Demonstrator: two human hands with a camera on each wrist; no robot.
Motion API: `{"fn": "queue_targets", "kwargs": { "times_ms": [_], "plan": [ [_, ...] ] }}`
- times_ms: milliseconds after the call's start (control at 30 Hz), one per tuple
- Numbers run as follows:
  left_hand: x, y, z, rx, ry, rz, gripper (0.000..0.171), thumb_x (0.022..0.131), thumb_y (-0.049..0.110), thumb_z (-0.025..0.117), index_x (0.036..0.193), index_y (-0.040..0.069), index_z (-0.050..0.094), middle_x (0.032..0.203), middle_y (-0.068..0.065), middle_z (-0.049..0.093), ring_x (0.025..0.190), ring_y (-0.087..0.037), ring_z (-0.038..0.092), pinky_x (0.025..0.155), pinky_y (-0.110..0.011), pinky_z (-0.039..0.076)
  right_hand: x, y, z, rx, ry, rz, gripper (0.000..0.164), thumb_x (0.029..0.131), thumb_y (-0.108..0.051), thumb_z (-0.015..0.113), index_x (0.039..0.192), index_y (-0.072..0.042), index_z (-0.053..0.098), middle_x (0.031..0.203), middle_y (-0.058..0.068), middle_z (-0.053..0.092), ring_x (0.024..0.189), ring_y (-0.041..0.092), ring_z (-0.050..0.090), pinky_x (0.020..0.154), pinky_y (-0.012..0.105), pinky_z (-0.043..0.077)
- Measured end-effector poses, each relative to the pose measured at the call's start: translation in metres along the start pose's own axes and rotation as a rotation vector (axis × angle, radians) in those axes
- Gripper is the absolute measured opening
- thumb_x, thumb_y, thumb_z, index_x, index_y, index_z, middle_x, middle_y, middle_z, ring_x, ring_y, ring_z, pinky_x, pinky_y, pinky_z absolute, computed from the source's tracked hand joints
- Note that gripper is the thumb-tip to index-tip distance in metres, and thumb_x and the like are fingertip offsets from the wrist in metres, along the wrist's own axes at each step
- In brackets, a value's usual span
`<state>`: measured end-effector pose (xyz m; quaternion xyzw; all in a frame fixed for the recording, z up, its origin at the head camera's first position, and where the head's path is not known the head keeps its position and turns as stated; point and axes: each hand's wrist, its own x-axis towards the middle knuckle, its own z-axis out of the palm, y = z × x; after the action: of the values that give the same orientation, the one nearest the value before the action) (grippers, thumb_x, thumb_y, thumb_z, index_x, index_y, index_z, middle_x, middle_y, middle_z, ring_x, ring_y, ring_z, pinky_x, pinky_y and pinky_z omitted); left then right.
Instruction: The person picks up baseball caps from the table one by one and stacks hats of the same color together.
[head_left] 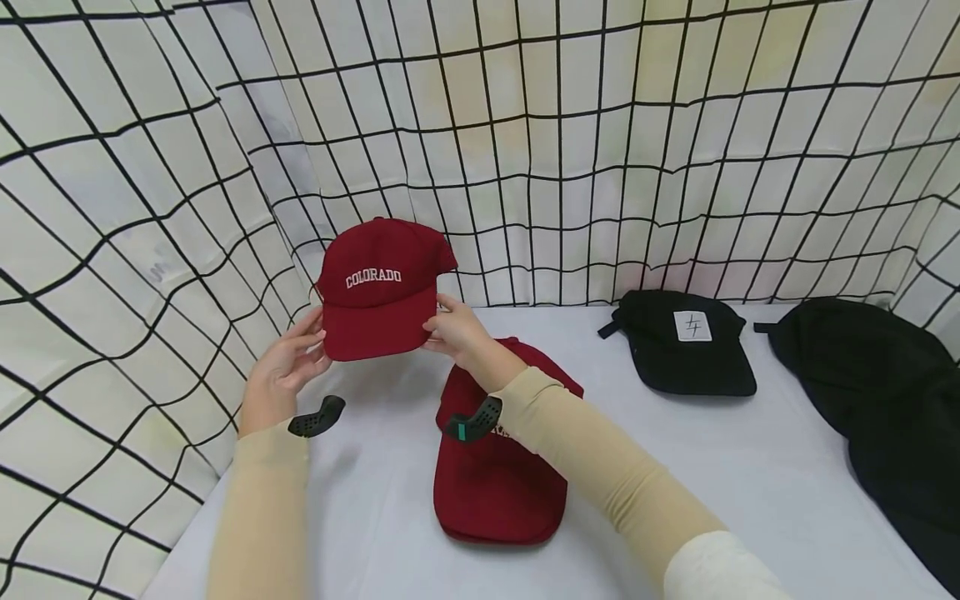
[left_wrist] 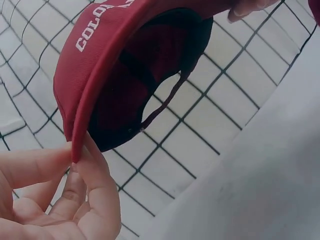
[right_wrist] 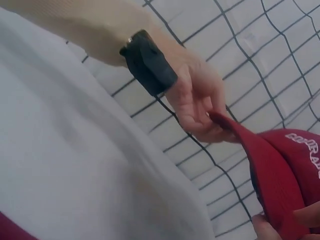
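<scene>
A dark red baseball cap (head_left: 386,321) with white COLORADO lettering is held up off the table at the left, near the netted corner. My left hand (head_left: 288,362) pinches one side of its brim; in the left wrist view, thumb and fingers of the left hand (left_wrist: 65,195) grip the brim edge. At the brim's other side, my right hand (head_left: 461,333) pinches the edge. The cap's dark inner band and rear strap opening show in the left wrist view. Below my right forearm lies a second red cap (head_left: 498,496), partly covered by that arm.
A black cap (head_left: 656,354) with a white patch bearing a mark lies at the back right. Farther right are black caps or dark fabric (head_left: 862,375), cut off by the frame. Black netting (head_left: 525,175) over pale sheeting walls the white table (head_left: 375,517).
</scene>
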<state>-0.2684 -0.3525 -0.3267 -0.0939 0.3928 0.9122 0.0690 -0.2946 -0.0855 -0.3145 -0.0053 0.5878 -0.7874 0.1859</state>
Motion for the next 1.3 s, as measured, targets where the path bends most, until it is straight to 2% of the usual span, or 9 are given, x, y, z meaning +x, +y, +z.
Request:
{"fn": "queue_targets", "kwargs": {
  "times_ms": [67,300,433,600,833,1133,1300],
  "plan": [
    [0.0,-0.001,0.004,0.015,-0.006,0.005,0.039,0.101,-0.01,0.05,0.11,0.016,0.078,0.108,-0.001,0.068,0.1,-0.018,0.055,0.073,-0.031,0.055,0.001,-0.005,-0.006,-0.022,-0.008,-0.01,0.067,0.099,0.009,0.05,0.161,-0.012,0.033,0.146,0.02,0.05,0.122,0.034,0.059,0.102,0.045,0.049],
    [0.002,-0.003,0.019,0.034,-0.027,0.023,0.042,0.101,-0.012,0.049,0.109,0.017,0.079,0.107,-0.002,0.064,0.102,-0.018,0.054,0.073,-0.032,0.056,0.003,-0.016,-0.026,-0.053,-0.008,-0.023,0.067,0.1,0.011,0.05,0.159,-0.02,0.04,0.138,0.018,0.057,0.095,0.022,0.065,0.093,0.042,0.055],
    [0.003,-0.005,0.027,0.059,-0.058,0.028,0.043,0.101,-0.012,0.05,0.111,0.017,0.078,0.109,-0.002,0.061,0.103,-0.018,0.053,0.074,-0.031,0.056,0.003,-0.02,-0.036,-0.038,0.009,-0.034,0.067,0.099,0.011,0.052,0.157,-0.021,0.044,0.139,0.018,0.058,0.089,0.02,0.065,0.089,0.042,0.057],
    [0.003,-0.008,0.036,0.091,-0.068,0.044,0.043,0.1,-0.013,0.051,0.113,0.018,0.077,0.115,-0.001,0.059,0.108,-0.017,0.049,0.073,-0.031,0.056,0.001,-0.023,-0.045,-0.029,0.0,-0.027,0.066,0.1,0.009,0.053,0.158,-0.022,0.043,0.14,0.019,0.054,0.09,0.021,0.065,0.089,0.042,0.057],
    [0.004,-0.012,0.046,0.132,-0.072,0.059,0.042,0.1,-0.013,0.051,0.112,0.018,0.077,0.115,-0.001,0.062,0.108,-0.018,0.05,0.072,-0.03,0.056,-0.006,-0.028,-0.054,-0.014,0.007,-0.034,0.066,0.1,0.009,0.054,0.157,-0.022,0.043,0.136,0.018,0.059,0.093,0.022,0.066,0.09,0.042,0.056],
    [0.003,-0.017,0.054,0.086,-0.08,0.045,0.041,0.1,-0.013,0.052,0.11,0.016,0.078,0.112,-0.001,0.064,0.106,-0.018,0.053,0.071,-0.03,0.057,-0.014,-0.031,-0.064,0.025,-0.011,-0.048,0.064,0.101,0.008,0.053,0.157,-0.021,0.043,0.137,0.018,0.059,0.094,0.023,0.065,0.094,0.043,0.054],
    [0.004,-0.021,0.057,0.102,-0.091,0.045,0.039,0.098,-0.012,0.056,0.113,0.017,0.078,0.114,-0.002,0.064,0.106,-0.018,0.055,0.071,-0.029,0.058,-0.021,-0.034,-0.072,0.051,-0.03,-0.069,0.065,0.101,0.009,0.051,0.158,-0.021,0.041,0.135,0.018,0.058,0.099,0.024,0.064,0.099,0.045,0.051]
  ]
}}
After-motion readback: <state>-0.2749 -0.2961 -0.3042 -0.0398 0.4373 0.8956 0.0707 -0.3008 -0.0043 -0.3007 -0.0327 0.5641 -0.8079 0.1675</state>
